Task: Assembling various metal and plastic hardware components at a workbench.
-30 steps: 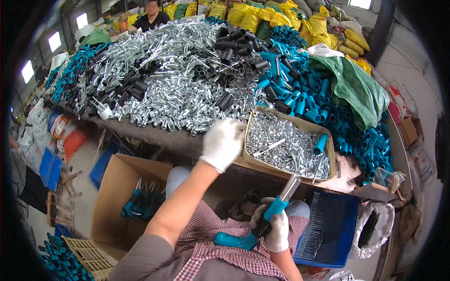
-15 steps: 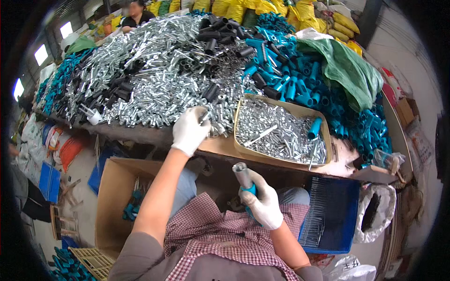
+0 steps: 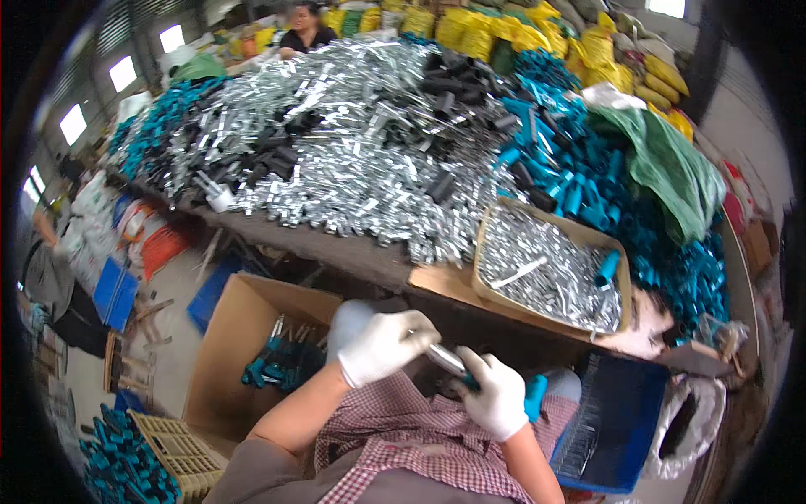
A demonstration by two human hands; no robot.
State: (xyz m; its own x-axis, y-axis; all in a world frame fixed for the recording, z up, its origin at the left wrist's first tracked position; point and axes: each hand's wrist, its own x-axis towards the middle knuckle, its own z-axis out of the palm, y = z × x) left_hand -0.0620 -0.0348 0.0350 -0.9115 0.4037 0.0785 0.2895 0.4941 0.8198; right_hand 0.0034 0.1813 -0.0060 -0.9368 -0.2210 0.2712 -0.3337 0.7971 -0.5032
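Observation:
My right hand [image 3: 497, 396], in a white glove, is closed around a teal-handled tool with a silver metal tube [image 3: 447, 360] pointing up and left. A teal cylinder [image 3: 535, 397] shows just right of that hand; whether it belongs to the same tool I cannot tell. My left hand [image 3: 388, 346], also gloved, pinches at the tube's upper end. A small silver metal piece between its fingertips is mostly hidden. Both hands are together over my checkered apron [image 3: 395, 424], below the table edge.
A heap of silver metal parts [image 3: 361, 185] covers the table ahead. A tan tray [image 3: 550, 312] of small metal pieces stands at its front right, near teal tubes [image 3: 579, 197]. A cardboard box [image 3: 210, 370] holds teal-handled tools; a blue crate [image 3: 621, 412] sits right. Another person [image 3: 307, 35] is behind the heap.
My left hand has come back from the heap down to the metal tube in my right hand. The tube has tipped over to the left. The whole view has shifted.

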